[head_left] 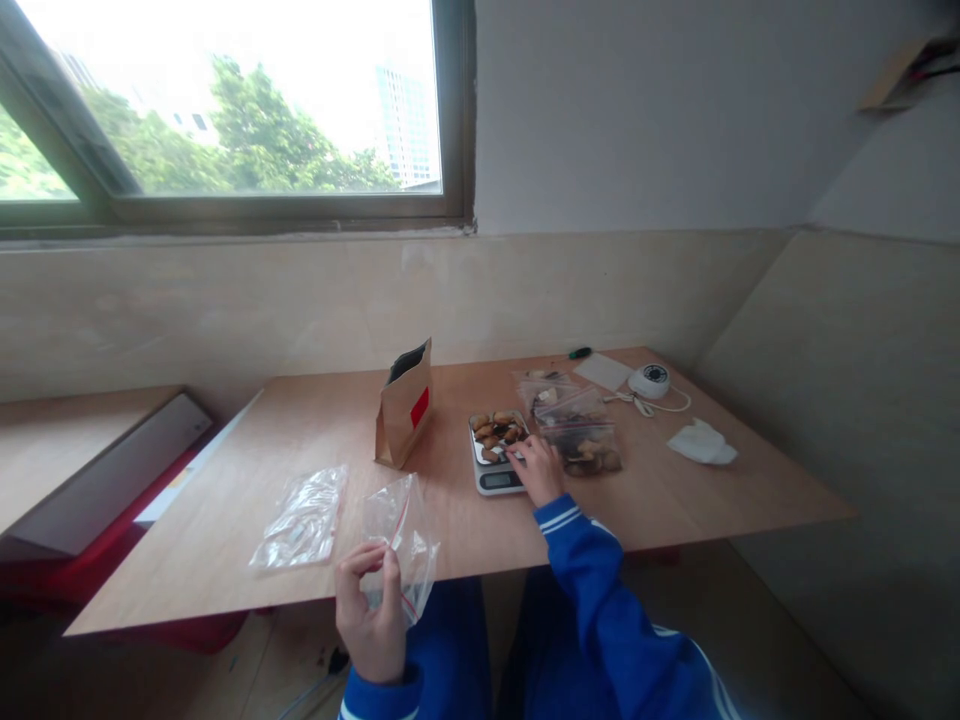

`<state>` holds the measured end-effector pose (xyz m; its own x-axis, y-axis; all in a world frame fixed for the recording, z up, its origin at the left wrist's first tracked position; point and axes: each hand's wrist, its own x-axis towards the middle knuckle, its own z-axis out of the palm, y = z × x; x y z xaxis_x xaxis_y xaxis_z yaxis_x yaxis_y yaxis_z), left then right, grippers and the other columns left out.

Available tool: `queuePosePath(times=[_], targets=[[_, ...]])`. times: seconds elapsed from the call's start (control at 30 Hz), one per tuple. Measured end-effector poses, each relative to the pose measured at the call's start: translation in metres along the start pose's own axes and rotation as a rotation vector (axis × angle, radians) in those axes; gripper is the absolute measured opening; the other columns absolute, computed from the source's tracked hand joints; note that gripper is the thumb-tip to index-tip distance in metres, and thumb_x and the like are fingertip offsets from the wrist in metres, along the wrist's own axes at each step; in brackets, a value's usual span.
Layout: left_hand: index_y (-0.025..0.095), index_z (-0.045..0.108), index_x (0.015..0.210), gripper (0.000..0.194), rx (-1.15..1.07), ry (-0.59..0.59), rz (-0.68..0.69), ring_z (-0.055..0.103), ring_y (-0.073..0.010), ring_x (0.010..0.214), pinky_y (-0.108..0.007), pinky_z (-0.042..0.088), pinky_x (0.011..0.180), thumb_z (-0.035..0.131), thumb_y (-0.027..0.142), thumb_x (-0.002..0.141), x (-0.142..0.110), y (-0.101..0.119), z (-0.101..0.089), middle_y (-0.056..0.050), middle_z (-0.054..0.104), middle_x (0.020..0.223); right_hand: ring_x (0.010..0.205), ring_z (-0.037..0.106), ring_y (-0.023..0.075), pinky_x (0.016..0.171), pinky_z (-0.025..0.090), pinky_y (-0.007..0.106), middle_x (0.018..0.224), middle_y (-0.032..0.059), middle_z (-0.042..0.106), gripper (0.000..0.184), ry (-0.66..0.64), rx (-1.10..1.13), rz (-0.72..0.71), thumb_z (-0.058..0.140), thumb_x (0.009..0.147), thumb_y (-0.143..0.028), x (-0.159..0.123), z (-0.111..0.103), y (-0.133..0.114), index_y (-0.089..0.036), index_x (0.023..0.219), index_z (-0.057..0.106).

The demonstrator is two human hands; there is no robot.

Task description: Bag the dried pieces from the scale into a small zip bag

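Brown pieces (490, 440) lie just left of the right hand (541, 472), grip unclear; the left hand (371, 615) pinches a clear bag (418, 545).

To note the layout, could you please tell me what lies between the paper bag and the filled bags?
In the head view, the scale lies there with brown pieces on it and the right hand at its right side.

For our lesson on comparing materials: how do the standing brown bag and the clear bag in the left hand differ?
The brown bag stands upright on the table; the clear bag is held in the left hand. The brown bag is opaque, while the clear bag is see-through and looks limp. Both show some red.
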<state>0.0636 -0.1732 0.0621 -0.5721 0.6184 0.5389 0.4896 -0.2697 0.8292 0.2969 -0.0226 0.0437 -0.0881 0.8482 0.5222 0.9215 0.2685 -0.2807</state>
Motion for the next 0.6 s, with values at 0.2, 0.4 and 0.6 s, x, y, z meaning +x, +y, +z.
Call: queuePosePath(times=[0.2, 0.4, 0.6], targets=[[0.018, 0.056, 0.079, 0.014, 0.018, -0.008, -0.053, 0.057, -0.0180, 0.081, -0.032, 0.046, 0.074, 0.059, 0.031, 0.078, 0.000, -0.001, 0.002, -0.004, 0.058, 0.085, 0.077, 0.056, 0.0191, 0.073, 0.038, 0.032, 0.079, 0.0039, 0.061, 0.018, 0.042, 0.105, -0.029, 0.052, 0.089, -0.027, -0.055, -0.032, -0.011, -0.024, 0.084, 0.068], [0.018, 0.056, 0.076, 0.017, 0.036, -0.035, -0.065, 0.058, -0.0180, 0.079, -0.028, 0.044, 0.062, 0.059, 0.034, 0.078, -0.001, 0.004, 0.007, -0.004, 0.059, 0.082, 0.091, 0.056, 0.0238, 0.081, 0.044, 0.040, 0.107, 0.0075, 0.059, 0.021, -0.087, 0.102, -0.048, 0.054, 0.086, -0.026, -0.102, -0.032, -0.004, -0.029, 0.102, 0.066], [0.017, 0.057, 0.078, 0.018, 0.032, -0.019, -0.119, 0.057, -0.0155, 0.074, -0.025, 0.043, 0.057, 0.060, 0.035, 0.078, -0.003, 0.002, 0.005, -0.004, 0.059, 0.087, 0.092, 0.058, 0.0268, 0.082, 0.049, 0.044, 0.102, 0.0111, 0.062, 0.025, 0.011, 0.142, 0.096, 0.047, 0.085, -0.023, -0.108, -0.023, 0.045, -0.022, 0.101, 0.066]])
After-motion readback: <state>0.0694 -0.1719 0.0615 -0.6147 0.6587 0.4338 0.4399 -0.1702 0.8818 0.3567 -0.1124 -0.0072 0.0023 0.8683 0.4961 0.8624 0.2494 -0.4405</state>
